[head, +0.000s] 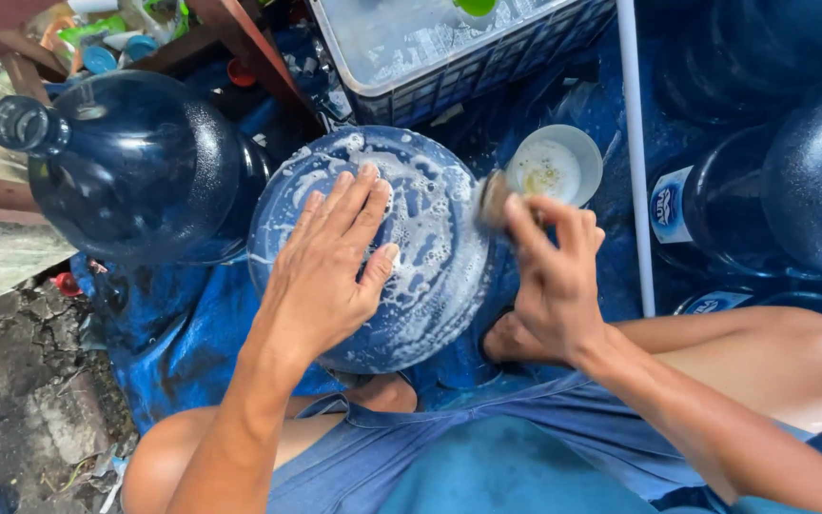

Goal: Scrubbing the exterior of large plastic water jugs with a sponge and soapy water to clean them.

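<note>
I see the left hand (330,266) pressed flat, fingers spread, on the foamy base of a blue water jug (430,286) standing upside down btwn the person's knees. Right hand (549,276) grips a scrub pad (495,200) w/ fingertips, touching the jug's right edge. Just beyond it sits a white bowl (582,152) w/ soapy liquid. Another blue jug (135,162) lies on its side at left, neck pointing left. A white crate (468,71) sits up top, more jugs (811,181) at right.

My arms are bare to the elbow and past it, with no sleeves, watch or rings. I wear a blue denim apron (487,447) over teal-blue cloth; my knees are bare.
</note>
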